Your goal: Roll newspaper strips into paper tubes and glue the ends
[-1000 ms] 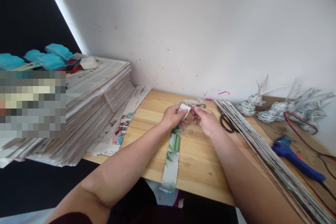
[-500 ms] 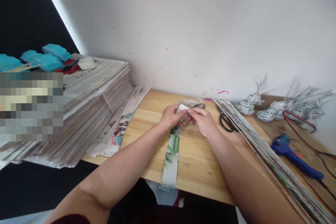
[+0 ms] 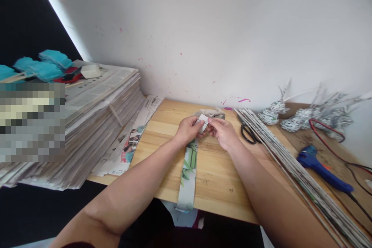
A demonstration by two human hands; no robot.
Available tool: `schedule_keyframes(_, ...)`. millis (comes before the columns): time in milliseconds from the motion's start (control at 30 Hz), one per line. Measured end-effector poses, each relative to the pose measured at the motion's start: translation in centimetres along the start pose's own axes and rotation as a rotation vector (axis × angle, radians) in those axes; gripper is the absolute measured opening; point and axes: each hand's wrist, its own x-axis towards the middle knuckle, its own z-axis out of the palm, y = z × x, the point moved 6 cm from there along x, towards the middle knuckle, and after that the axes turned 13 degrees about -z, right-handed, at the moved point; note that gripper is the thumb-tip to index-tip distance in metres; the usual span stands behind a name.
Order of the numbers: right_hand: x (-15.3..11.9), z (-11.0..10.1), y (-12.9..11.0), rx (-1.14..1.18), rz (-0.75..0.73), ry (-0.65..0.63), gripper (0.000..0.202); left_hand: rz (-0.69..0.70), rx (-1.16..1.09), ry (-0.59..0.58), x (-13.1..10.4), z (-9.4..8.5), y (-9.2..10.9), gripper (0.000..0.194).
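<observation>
A long strip of printed paper (image 3: 187, 180), pale with green leaf shapes, lies on the wooden table and reaches over its front edge. At its far end is a small white folded piece of paper (image 3: 203, 119), which looks like part of the same strip; the join is hidden by the fingers. My left hand (image 3: 188, 128) is closed on the left side of this white piece, thumb on top. On the right side, the fingertips of my right hand (image 3: 221, 130) pinch its edge. A crumpled greyish cloth (image 3: 216, 113) lies just behind both hands.
Black-handled scissors (image 3: 248, 135) lie right of my hands, partly under long thin paper sticks (image 3: 279, 155). Beyond are a blue glue gun (image 3: 325, 170) with its cord and several woven paper shapes (image 3: 271, 113). A tall newspaper stack (image 3: 116, 100) stands left on the wooden table (image 3: 221, 186).
My view has shifted slightly, so the surroundings sit a little further left. The right hand's fingers have moved slightly along the white paper's edge, leaving more of it showing. Both hands keep their hold.
</observation>
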Motion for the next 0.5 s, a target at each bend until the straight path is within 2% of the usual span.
schedule_keyframes(167,-0.02,0.09,0.07,-0.031,-0.001,-0.007,0.027,-0.012,0.005,0.004,0.12,0.02,-0.26,0.016)
schedule_keyframes(500,-0.13,-0.28,0.65,-0.061,0.002,0.093,0.032,0.037,0.072,-0.01,0.47,0.18,-0.86,0.021)
